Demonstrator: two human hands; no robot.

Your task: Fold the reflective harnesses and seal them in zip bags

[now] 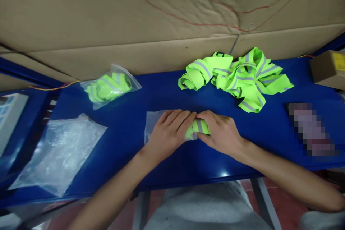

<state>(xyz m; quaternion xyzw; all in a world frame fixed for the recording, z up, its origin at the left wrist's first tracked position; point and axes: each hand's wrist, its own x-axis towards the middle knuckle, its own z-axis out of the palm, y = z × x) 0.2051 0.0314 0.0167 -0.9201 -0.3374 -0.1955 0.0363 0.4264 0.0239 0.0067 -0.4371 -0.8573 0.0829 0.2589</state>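
Note:
Both my hands meet at the middle of the blue table over a clear plastic bag [151, 124]. A neon yellow-green reflective strap [198, 126] with grey stripes, folded into a bundle, lies partly inside the bag's right end. My left hand [175, 127] is closed over the bag and covers most of it. At the strap's right end, my right hand [222, 131] grips the bundle between thumb and fingers. How much of the strap is in the bag is hidden under my left hand.
Behind my hands lies a pile of loose reflective straps [248, 77]. A bagged strap [109, 86] sits at the back left, with flat plastic bags [64, 151] nearer me. To the right are a blurred-out flat object [309, 129] and a cardboard box [327, 68]. Cardboard panelling [107, 18] stands behind.

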